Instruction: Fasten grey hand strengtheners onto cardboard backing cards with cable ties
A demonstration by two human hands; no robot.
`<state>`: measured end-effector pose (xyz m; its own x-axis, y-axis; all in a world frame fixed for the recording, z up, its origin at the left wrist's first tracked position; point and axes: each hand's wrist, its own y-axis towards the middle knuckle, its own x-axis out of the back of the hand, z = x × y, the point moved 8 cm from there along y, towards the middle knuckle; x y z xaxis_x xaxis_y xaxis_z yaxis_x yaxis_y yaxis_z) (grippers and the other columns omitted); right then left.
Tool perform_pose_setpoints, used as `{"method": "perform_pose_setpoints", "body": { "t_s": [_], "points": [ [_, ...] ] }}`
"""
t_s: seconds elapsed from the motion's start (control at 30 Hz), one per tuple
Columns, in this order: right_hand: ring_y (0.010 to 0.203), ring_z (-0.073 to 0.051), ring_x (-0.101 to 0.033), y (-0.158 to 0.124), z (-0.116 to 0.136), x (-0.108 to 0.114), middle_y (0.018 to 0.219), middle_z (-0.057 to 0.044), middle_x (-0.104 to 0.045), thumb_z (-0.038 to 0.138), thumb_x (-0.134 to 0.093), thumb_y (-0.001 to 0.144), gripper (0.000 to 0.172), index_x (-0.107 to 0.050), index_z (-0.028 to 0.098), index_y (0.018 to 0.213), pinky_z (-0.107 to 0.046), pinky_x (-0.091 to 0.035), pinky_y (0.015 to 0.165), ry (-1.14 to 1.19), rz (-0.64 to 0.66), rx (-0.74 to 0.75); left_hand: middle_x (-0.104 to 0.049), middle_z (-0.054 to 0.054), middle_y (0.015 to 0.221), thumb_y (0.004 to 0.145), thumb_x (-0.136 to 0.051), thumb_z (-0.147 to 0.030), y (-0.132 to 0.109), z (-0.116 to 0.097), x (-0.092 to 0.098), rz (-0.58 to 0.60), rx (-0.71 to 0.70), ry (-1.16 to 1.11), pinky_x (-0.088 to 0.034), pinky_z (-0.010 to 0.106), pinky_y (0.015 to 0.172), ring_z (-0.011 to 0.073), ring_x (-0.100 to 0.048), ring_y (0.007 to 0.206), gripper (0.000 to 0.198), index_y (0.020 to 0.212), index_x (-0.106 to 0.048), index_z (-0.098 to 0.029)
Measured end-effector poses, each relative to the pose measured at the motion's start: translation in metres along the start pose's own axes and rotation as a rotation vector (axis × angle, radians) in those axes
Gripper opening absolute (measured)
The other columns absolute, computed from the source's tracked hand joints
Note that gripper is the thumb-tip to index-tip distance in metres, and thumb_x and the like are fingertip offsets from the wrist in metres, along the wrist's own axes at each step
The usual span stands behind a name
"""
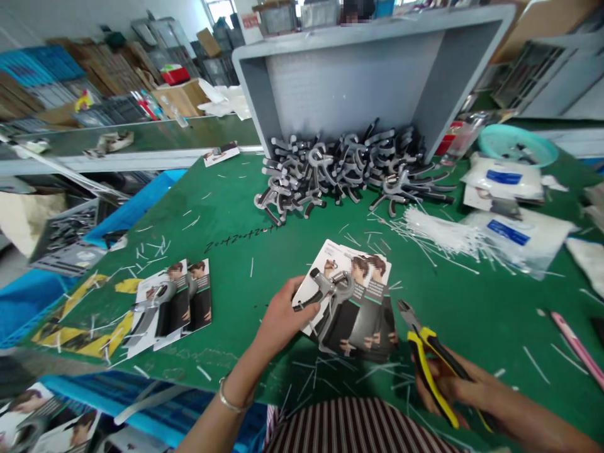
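My left hand (282,319) is closed on the left edge of a printed card with a grey and black spring hand grip (338,288) on it. Beneath and to the right of that card, more printed cards (380,308) lie fanned on the green table. In my right hand (465,384) are diagonal cutters (428,358) with yellow and black handles, their jaws pointing up toward the cards. The cutters are a short way right of the cards, not touching them. Whether the cutter jaws are fully closed is hard to see.
A grey crate (352,82) lies on its side at the back, hand grips (325,163) spilling out. White cable ties (438,233) and plastic bags (523,236) are at right, near a pink-handled tool (578,349). Carded grips (174,302) lie at left. Tie clippings litter the green table (236,264).
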<state>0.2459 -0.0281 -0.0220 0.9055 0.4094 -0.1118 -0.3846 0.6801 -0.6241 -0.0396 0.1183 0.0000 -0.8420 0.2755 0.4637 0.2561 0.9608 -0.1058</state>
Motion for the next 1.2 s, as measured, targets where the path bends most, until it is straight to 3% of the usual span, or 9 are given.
{"method": "perform_pose_setpoints", "body": {
  "t_s": [0.1,0.17,0.27,0.6,0.8,0.97,1.07,1.2],
  "points": [
    [0.081,-0.021,-0.064,0.006,0.022,-0.043,0.091,-0.007,-0.068,0.052,-0.048,0.094,0.052,-0.048,0.020,0.135,-0.031,-0.050,0.071,-0.007,0.226,0.021,-0.069,0.006,0.114,0.076,-0.071,-0.026,-0.005,-0.010,0.004,-0.042,0.000,-0.011,-0.049,0.038,0.092,0.0236,-0.066,0.100,0.056,0.128,-0.052,-0.020],
    [0.090,-0.022,-0.065,0.015,0.034,-0.058,0.097,-0.008,-0.069,0.051,-0.052,0.093,0.055,-0.045,0.020,0.138,-0.033,-0.050,0.080,-0.051,0.321,0.032,-0.069,0.006,0.114,0.077,-0.071,-0.027,-0.005,-0.015,-0.001,-0.019,-0.011,-0.017,-0.049,0.038,0.091,0.0233,-0.066,0.100,0.055,0.129,-0.051,-0.021],
    [0.091,-0.022,-0.067,0.029,0.040,-0.064,0.101,-0.009,-0.070,0.049,-0.057,0.091,0.058,-0.043,0.018,0.139,-0.036,-0.052,0.082,-0.032,0.396,0.010,-0.069,0.006,0.116,0.078,-0.070,-0.027,-0.006,-0.015,-0.007,0.006,-0.020,-0.038,-0.050,0.038,0.091,0.0236,-0.066,0.102,0.055,0.130,-0.051,-0.021],
    [0.064,-0.017,-0.069,0.049,0.039,-0.071,0.085,-0.007,-0.070,0.034,-0.059,0.086,0.046,-0.043,0.016,0.126,-0.028,-0.054,0.056,0.256,0.531,-0.144,-0.067,0.006,0.121,0.080,-0.069,-0.024,-0.009,-0.018,-0.006,0.062,-0.077,-0.049,-0.048,0.037,0.093,0.0236,-0.064,0.104,0.054,0.131,-0.051,-0.023],
    [0.048,-0.010,-0.058,0.057,0.052,-0.065,0.076,-0.003,-0.065,0.037,-0.058,0.085,0.033,-0.056,0.015,0.110,-0.018,-0.043,0.043,0.276,0.477,-0.162,-0.064,0.007,0.126,0.080,-0.069,-0.024,-0.006,-0.024,-0.008,0.090,-0.125,-0.016,-0.047,0.036,0.095,0.0236,-0.061,0.108,0.056,0.133,-0.050,-0.022],
    [0.038,-0.005,-0.040,0.067,0.040,-0.064,0.060,0.003,-0.056,0.045,-0.061,0.084,0.032,-0.054,0.017,0.099,-0.014,-0.029,0.033,0.285,0.381,-0.174,-0.066,0.007,0.123,0.080,-0.069,-0.029,-0.002,-0.010,-0.009,0.075,-0.067,-0.112,-0.049,0.035,0.092,0.0245,-0.063,0.108,0.055,0.132,-0.052,-0.022],
    [0.036,-0.004,-0.037,0.075,0.034,-0.063,0.059,0.005,-0.054,0.051,-0.061,0.086,0.034,-0.051,0.019,0.095,-0.015,-0.026,0.032,0.138,0.274,-0.131,-0.068,0.006,0.119,0.080,-0.071,-0.036,0.000,0.002,-0.011,0.106,0.000,-0.161,-0.051,0.035,0.089,0.0250,-0.065,0.104,0.057,0.132,-0.054,-0.022],
    [0.041,-0.004,-0.039,0.074,0.040,-0.061,0.062,0.004,-0.054,0.058,-0.059,0.087,0.044,-0.054,0.017,0.102,-0.015,-0.029,0.036,-0.138,0.154,0.060,-0.072,0.006,0.112,0.077,-0.074,-0.038,-0.001,0.019,-0.019,0.122,0.163,-0.364,-0.052,0.036,0.085,0.0253,-0.067,0.098,0.053,0.125,-0.060,-0.019]
  ]
}}
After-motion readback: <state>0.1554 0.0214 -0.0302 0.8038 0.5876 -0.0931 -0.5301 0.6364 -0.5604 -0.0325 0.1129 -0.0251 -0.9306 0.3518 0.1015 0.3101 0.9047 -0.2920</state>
